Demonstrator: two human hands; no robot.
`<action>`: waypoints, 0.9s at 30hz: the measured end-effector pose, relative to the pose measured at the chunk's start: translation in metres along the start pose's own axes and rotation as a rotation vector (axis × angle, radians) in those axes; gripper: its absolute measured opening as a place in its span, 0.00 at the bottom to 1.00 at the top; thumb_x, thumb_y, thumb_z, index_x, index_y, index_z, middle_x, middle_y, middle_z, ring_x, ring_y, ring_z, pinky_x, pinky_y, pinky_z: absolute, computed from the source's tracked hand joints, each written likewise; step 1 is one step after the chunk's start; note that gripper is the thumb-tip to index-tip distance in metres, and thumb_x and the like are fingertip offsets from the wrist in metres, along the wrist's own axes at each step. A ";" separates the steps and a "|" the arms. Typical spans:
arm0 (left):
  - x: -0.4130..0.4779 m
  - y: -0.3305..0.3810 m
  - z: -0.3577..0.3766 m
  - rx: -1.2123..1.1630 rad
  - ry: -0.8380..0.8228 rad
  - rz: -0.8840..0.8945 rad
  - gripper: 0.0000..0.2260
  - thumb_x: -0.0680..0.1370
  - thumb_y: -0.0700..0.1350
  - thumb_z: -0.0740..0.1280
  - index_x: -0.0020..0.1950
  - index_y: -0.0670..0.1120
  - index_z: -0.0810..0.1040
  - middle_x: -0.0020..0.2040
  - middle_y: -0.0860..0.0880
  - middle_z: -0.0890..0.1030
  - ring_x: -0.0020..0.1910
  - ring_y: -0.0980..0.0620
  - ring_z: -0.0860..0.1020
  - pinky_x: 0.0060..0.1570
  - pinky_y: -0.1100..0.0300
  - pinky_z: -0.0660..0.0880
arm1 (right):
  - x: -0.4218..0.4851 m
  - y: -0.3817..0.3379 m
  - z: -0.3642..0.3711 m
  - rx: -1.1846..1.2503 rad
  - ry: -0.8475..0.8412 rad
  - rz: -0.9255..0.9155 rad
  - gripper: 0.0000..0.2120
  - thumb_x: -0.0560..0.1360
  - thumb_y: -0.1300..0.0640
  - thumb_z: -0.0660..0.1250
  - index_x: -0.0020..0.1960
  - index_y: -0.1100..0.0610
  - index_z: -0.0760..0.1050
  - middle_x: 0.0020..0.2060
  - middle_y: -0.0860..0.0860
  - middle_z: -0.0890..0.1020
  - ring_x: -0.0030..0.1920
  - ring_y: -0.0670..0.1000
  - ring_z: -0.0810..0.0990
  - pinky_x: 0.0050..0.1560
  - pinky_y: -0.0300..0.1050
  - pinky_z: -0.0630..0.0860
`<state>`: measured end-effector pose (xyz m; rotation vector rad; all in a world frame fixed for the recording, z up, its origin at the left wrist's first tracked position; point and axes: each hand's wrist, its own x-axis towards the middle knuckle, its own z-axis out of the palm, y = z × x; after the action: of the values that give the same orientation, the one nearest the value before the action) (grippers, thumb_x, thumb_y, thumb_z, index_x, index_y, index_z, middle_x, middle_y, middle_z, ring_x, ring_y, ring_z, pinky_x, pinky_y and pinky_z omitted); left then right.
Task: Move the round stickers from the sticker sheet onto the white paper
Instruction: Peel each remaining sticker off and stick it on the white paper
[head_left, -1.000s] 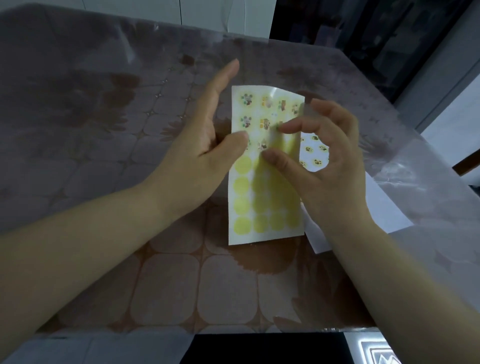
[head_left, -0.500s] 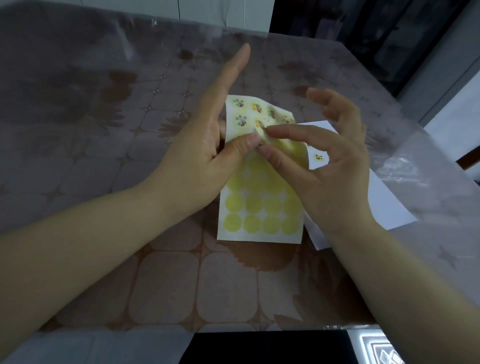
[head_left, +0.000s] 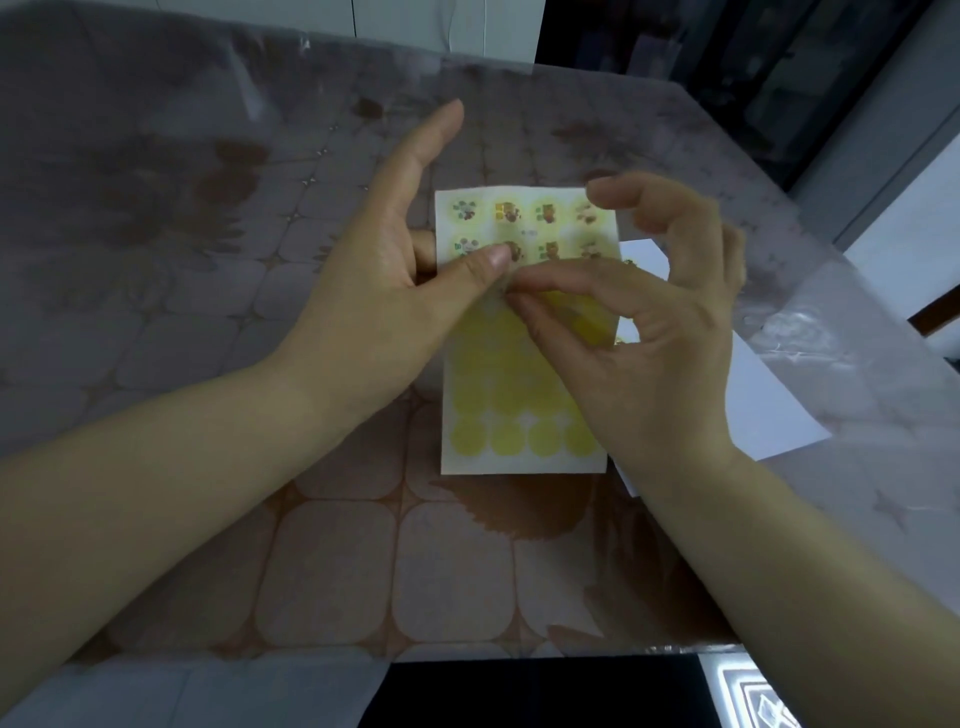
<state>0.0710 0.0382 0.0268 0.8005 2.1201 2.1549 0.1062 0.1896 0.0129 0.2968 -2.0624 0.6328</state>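
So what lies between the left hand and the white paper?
The sticker sheet, held by the left hand, and the right hand pinching at it; head view.

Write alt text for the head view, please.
Two bare hands work a sticker sheet over a patterned table: the left hand pinches its edge while the right hand pinches a round sticker mid-sheet. White paper lies to its right.

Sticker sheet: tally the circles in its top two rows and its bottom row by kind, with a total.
Round printed picture stickers, top two rows: 8
Plain yellow paper circles, bottom row: 4
Total: 12
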 end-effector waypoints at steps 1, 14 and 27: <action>0.000 0.000 0.000 0.007 0.007 -0.003 0.30 0.78 0.40 0.66 0.75 0.54 0.55 0.42 0.47 0.85 0.45 0.48 0.84 0.49 0.58 0.79 | 0.000 0.000 0.000 -0.007 0.000 -0.010 0.03 0.71 0.49 0.72 0.43 0.46 0.83 0.55 0.49 0.74 0.56 0.53 0.70 0.59 0.53 0.65; 0.000 -0.002 -0.004 0.070 0.054 -0.056 0.32 0.76 0.45 0.68 0.75 0.57 0.57 0.43 0.33 0.82 0.45 0.33 0.81 0.49 0.44 0.80 | 0.000 0.005 -0.001 0.095 -0.106 0.011 0.05 0.70 0.50 0.72 0.45 0.49 0.82 0.56 0.47 0.71 0.54 0.46 0.69 0.59 0.58 0.67; 0.002 -0.007 -0.004 -0.079 -0.123 -0.188 0.46 0.65 0.40 0.75 0.75 0.59 0.53 0.50 0.50 0.85 0.51 0.51 0.83 0.51 0.53 0.79 | 0.000 0.015 -0.004 0.077 -0.165 0.141 0.06 0.71 0.46 0.69 0.48 0.42 0.79 0.56 0.41 0.70 0.59 0.51 0.69 0.61 0.58 0.67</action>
<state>0.0652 0.0353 0.0207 0.6779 1.9523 2.0252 0.1029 0.2043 0.0095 0.2570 -2.2345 0.7978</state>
